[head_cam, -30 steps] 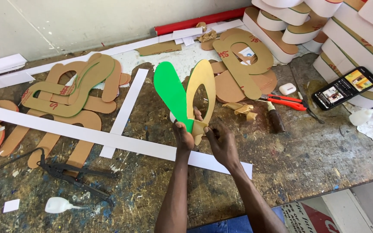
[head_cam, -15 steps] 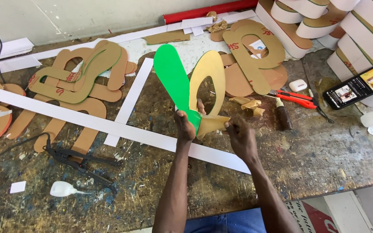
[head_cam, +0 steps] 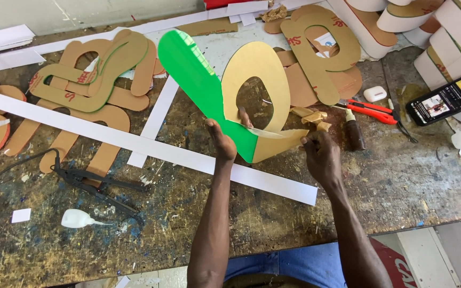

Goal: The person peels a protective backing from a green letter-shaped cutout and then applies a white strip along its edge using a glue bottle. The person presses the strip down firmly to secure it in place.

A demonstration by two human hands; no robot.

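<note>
Green letter cutout (head_cam: pixel 198 80) gripped by left hand (head_cam: pixel 224 141) | right hand (head_cam: pixel 320 154) pinches brown film (head_cam: pixel 281 143) | white strip (head_cam: pixel 134 141) beneath

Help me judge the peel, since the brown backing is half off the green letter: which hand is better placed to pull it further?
Probably the right hand: it pinches the lifted brown backing at its loose corner, while the left hand braces the green letter.

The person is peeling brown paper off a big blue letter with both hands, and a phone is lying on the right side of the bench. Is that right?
Not quite: the letter is green, not blue. The head view shows the left hand gripping its lower part while the right hand pulls at the brown paper. The rest holds: a phone lies on the right side of the bench.
</note>
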